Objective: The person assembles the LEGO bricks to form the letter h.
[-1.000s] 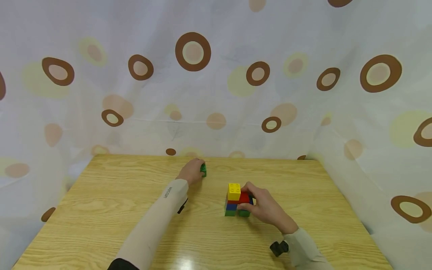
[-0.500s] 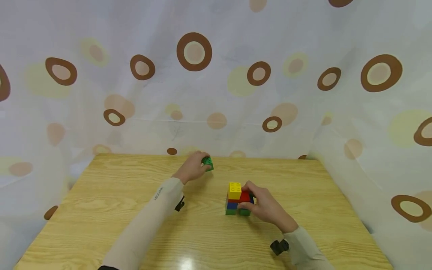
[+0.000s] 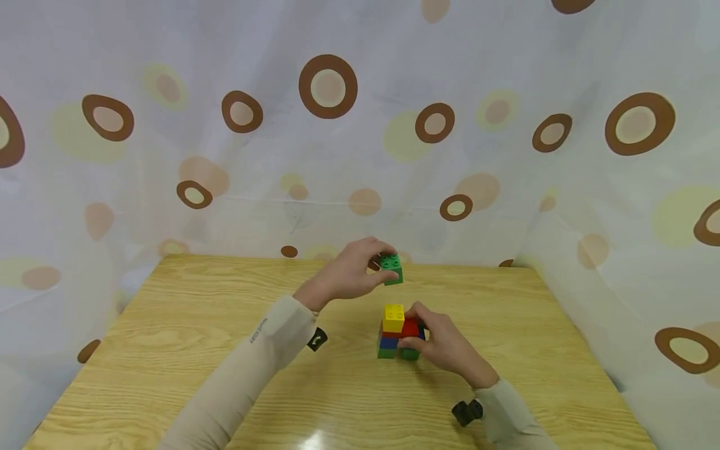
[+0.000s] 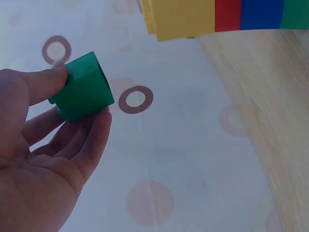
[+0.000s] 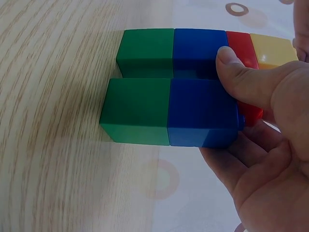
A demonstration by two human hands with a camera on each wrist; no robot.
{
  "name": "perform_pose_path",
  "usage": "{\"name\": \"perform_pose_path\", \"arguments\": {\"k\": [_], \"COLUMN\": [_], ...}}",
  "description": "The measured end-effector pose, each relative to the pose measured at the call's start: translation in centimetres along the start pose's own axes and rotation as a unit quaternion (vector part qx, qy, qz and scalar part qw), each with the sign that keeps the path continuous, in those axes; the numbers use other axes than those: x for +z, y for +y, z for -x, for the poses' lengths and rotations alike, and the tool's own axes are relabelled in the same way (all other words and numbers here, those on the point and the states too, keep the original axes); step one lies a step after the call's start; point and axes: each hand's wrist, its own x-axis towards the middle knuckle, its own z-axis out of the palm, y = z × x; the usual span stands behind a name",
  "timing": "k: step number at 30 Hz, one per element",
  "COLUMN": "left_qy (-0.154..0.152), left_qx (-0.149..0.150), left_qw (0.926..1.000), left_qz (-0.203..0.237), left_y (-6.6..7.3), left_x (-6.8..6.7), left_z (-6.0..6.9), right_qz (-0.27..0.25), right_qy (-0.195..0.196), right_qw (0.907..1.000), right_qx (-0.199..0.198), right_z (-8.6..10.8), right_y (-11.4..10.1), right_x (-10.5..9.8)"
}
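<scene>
My left hand (image 3: 355, 270) pinches a green toy brick (image 3: 392, 269) between thumb and fingers, raised off the table behind the stack. In the left wrist view the green brick (image 4: 87, 87) is tilted, its hollow underside facing the stack. My right hand (image 3: 447, 342) grips the right side of a stack of bricks standing on the table. In the right wrist view two green bricks (image 5: 137, 104) form the base, with two blue bricks (image 5: 203, 108) above them. A red brick (image 3: 411, 327) spans the blue ones, and a yellow brick (image 3: 394, 318) tops the left column.
The wooden table (image 3: 236, 325) carries the stack a little right of its middle. A pale curtain (image 3: 360, 125) with brown rings hangs behind the table and along its sides.
My left hand has lifted the green brick off the table's back area and carried it right, to just behind the stack. My right hand keeps its grip on the stack.
</scene>
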Motion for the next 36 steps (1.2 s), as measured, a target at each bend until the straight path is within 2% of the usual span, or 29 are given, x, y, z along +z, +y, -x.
{"name": "perform_pose_path", "arguments": {"k": [5, 9, 16, 23, 27, 33, 36], "left_qy": [-0.059, -0.083, -0.096, -0.111, -0.106, -0.102, -0.100], "left_qx": [0.011, 0.014, 0.014, -0.002, -0.001, -0.009, -0.017], "left_qw": [0.9978, 0.9957, 0.9943, 0.9883, 0.9866, 0.9875, 0.9903], "left_qz": [-0.027, -0.039, -0.045, -0.104, -0.125, -0.120, -0.094], "left_y": [1.3, 1.3, 1.2, 2.5, 2.7, 2.6, 2.1], "left_x": [0.8, 1.5, 2.0, 2.2, 2.5, 2.9, 3.1], "left_z": [0.7, 1.0, 1.1, 1.3, 1.2, 1.1, 1.0], "right_qz": [0.000, -0.001, -0.001, -0.002, -0.001, -0.002, -0.002], "right_qy": [0.001, 0.001, 0.000, -0.006, 0.002, 0.002, -0.001], "right_qw": [1.0000, 0.9999, 0.9999, 0.9998, 0.9997, 0.9998, 0.9999], "right_qx": [-0.006, -0.012, -0.014, -0.017, -0.024, -0.019, -0.015], "right_z": [0.0, 0.0, 0.0, 0.1, 0.0, 0.0, 0.0], "right_y": [0.2, 0.2, 0.2, 0.3, 0.4, 0.3, 0.4], "right_x": [0.0, 0.0, 0.0, 0.0, 0.0, 0.0, 0.1]}}
